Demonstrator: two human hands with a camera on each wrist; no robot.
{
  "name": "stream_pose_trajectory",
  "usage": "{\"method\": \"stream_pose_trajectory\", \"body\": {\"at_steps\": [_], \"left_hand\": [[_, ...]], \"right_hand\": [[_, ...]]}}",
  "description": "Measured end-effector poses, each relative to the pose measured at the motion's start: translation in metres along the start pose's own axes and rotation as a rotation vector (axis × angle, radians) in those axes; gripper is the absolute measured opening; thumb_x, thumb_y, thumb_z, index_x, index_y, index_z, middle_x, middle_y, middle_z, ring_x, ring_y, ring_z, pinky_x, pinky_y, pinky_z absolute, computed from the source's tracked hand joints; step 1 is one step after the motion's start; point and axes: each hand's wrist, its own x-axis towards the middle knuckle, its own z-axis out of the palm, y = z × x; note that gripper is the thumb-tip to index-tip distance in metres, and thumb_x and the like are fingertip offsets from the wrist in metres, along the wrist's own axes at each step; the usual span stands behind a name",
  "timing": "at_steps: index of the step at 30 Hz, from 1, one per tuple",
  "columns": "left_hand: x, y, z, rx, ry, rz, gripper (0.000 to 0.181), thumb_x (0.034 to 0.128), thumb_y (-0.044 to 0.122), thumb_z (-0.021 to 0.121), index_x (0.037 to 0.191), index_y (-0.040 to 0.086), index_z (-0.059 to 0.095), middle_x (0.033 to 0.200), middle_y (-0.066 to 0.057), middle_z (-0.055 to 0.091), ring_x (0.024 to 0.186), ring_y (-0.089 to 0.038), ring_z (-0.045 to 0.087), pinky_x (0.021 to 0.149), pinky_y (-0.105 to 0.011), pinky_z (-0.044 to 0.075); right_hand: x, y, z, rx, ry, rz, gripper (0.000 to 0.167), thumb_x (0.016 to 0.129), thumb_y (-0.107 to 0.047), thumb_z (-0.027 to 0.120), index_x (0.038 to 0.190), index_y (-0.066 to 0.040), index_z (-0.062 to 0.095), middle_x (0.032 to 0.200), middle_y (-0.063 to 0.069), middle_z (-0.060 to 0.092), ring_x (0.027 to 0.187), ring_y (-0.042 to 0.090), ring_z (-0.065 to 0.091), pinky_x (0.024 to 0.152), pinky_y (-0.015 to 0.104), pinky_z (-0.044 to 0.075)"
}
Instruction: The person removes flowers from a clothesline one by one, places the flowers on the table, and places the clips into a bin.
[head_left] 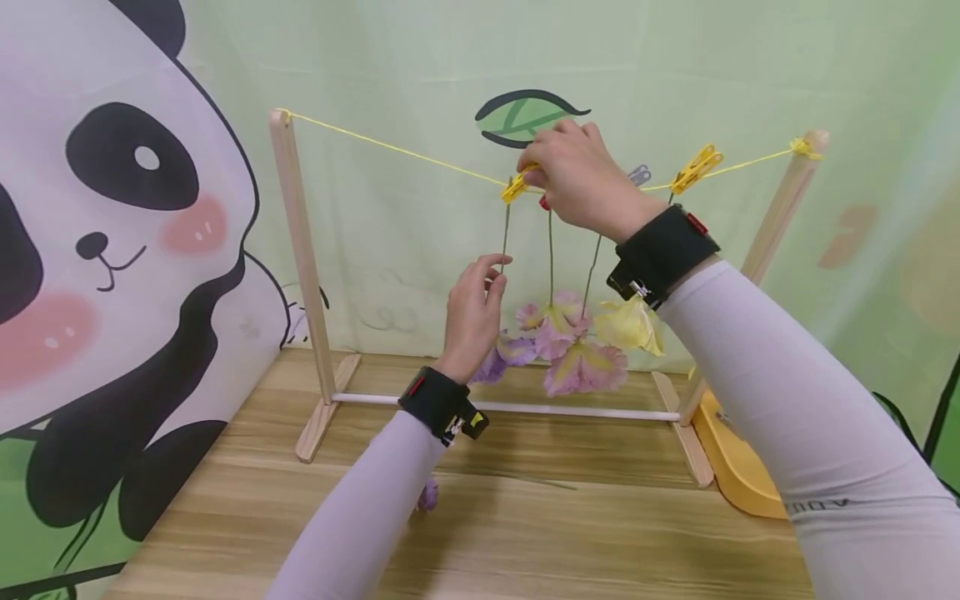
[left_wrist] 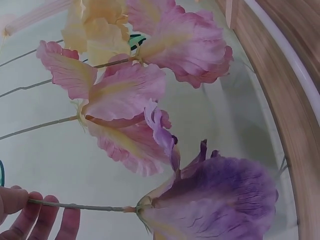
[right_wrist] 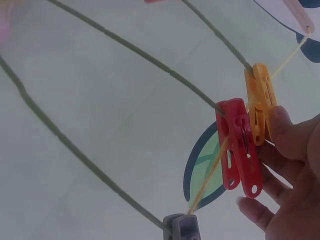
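Observation:
In the head view, my right hand (head_left: 581,179) pinches a yellow clothespin (head_left: 513,189) that sits on the yellow string. That clothespin is at the top of the stem of a purple flower (left_wrist: 215,200). Lower down, my left hand (head_left: 474,312) holds the same stem between thumb and fingers, seen close in the left wrist view. A red clothespin (right_wrist: 240,145) and a grey clothespin (right_wrist: 182,227) grip other stems beside it. Farther right is another yellow clothespin (head_left: 696,169). Pink flowers (left_wrist: 125,90) and a pale yellow flower (head_left: 630,325) hang head-down.
The string (head_left: 397,150) runs between two wooden posts (head_left: 302,250), joined low down by a white rod (head_left: 570,410). An orange-yellow tray (head_left: 738,475) stands at the right. Another purple flower (head_left: 428,493) lies on the wooden table (head_left: 600,533), partly hidden by my left arm.

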Motion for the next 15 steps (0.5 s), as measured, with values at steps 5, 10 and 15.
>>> {"method": "stream_pose_trajectory", "body": {"at_steps": [5,10,15], "left_hand": [[0.001,0.003,0.002,0.000,0.009,0.010,0.026,0.1083,0.008,0.055,0.133,0.008,0.064,0.109,-0.011,0.066,0.100,-0.027,0.064,0.087,-0.040,0.052],[0.003,0.005,0.005,-0.002,0.005,0.029,0.026,0.1082,0.009,0.055,0.133,0.009,0.064,0.109,-0.011,0.065,0.099,-0.026,0.064,0.086,-0.040,0.052],[0.004,0.008,0.007,-0.016,0.010,0.031,0.026,0.1081,0.009,0.055,0.133,0.009,0.064,0.109,-0.010,0.065,0.099,-0.026,0.063,0.086,-0.039,0.052]], "right_hand": [[0.002,0.005,0.000,0.043,0.070,0.008,0.017,0.103,-0.007,0.064,0.112,0.002,0.076,0.110,0.018,0.071,0.110,0.036,0.045,0.095,0.048,0.027],[-0.001,0.012,0.002,0.133,0.144,0.027,0.012,0.100,-0.002,0.067,0.104,0.006,0.075,0.103,0.020,0.071,0.106,0.035,0.044,0.095,0.046,0.026],[-0.004,0.014,0.002,0.175,0.232,0.045,0.010,0.098,0.002,0.068,0.101,0.009,0.075,0.098,0.022,0.070,0.102,0.035,0.044,0.094,0.044,0.029]]}}
